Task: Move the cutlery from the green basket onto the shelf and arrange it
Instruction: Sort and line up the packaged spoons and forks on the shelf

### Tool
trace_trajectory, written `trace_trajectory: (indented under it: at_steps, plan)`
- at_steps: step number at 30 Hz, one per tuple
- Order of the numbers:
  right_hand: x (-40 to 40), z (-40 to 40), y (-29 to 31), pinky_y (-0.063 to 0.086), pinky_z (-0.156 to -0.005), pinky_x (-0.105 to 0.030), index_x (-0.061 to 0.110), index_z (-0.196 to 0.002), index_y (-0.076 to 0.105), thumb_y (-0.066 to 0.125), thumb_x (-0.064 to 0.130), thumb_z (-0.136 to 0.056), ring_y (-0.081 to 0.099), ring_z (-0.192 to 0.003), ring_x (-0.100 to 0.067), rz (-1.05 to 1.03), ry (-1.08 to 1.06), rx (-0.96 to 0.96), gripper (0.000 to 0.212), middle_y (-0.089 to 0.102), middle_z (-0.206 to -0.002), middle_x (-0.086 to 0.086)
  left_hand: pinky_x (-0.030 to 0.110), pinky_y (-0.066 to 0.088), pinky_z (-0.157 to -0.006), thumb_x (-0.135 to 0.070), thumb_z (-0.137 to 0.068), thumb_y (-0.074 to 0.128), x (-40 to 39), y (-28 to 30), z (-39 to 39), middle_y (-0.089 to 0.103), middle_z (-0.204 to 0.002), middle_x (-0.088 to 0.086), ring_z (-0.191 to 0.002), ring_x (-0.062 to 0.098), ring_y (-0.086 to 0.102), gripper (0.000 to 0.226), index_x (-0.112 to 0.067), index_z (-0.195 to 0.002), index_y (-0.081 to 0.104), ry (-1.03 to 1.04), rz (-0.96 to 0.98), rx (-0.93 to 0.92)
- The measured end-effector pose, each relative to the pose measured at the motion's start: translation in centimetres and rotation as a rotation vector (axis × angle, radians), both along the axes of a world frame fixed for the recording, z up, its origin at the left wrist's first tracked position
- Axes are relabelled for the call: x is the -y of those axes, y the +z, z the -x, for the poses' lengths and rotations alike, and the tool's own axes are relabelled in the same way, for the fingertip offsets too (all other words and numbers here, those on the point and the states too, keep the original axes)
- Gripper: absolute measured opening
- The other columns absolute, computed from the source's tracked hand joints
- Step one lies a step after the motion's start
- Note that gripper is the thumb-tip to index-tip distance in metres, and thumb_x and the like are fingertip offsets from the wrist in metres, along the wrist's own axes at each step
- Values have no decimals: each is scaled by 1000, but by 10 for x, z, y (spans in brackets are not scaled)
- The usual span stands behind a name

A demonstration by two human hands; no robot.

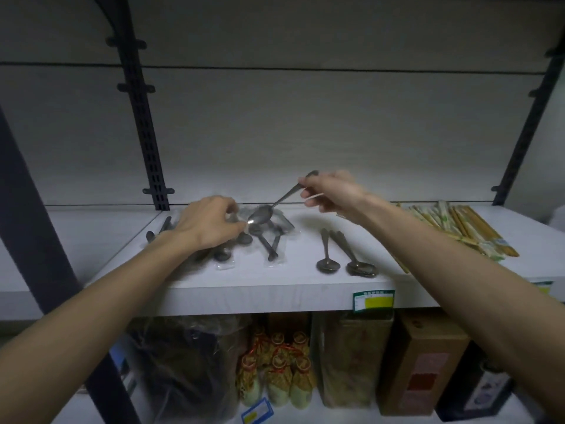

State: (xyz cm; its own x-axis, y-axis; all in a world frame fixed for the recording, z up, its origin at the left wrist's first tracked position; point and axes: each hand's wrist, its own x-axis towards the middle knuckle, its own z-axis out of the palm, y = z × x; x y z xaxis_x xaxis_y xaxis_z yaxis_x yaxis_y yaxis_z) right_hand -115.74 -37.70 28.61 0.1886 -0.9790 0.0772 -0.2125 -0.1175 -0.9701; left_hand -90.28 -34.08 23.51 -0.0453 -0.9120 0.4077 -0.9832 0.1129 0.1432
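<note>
Two bare spoons lay side by side on the white shelf, bowls toward me. My right hand pinched the handle of a third spoon, its bowl tilted down above a heap of plastic-wrapped cutlery. My left hand rested on that heap, fingers curled into the wrappers. Wrapped chopsticks lay farther right.

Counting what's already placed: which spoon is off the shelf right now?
The spoon pinched by its handle in the right hand, bowl tilted down over the wrapped pile. The two bare spoons lie flat on the shelf.
</note>
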Motion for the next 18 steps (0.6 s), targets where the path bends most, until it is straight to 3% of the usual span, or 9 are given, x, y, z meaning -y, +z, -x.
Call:
trace_trajectory:
  at_steps: [4,8,12,15,18]
  plan:
    - [4,30,6,43,-50,-21,7,-108,70,67,27,-95,63,-59,-11,15,-144,111,24,70,-84,-3,37,53,-82,-40,-84,63,0,14,29,71,-108,-7,-96,20,65,25,-31,-107,68,-93,23,-72]
    - [14,57,4,43,-50,-22,6,-101,70,66,32,-96,64,-61,-12,-22,-162,149,27,71,-85,-5,29,52,-77,-42,-62,62,-5,21,70,73,-84,-18,-84,9,66,31,-32,-89,75,-201,-1,-220]
    - [18,69,-5,35,-44,-19,9,-90,67,64,33,-97,52,-54,-8,-119,12,-97,25,64,-72,-1,29,52,-76,-17,-72,64,-1,15,97,71,-78,-18,-83,12,66,20,-29,-83,76,-233,29,-197]
    - [16,58,-14,32,-41,-18,7,-86,72,68,31,-95,48,-46,-7,-103,53,-240,27,63,-59,3,34,55,-77,-15,-76,59,0,8,106,74,-82,-15,-82,15,66,22,-27,-84,76,-249,19,-183]
    - [13,43,-20,29,-42,-19,9,-80,73,72,31,-91,47,-43,-7,-47,60,-312,25,69,-64,1,37,55,-75,-16,-77,58,-1,0,108,73,-79,-11,-79,18,65,22,-28,-84,75,-236,14,-149]
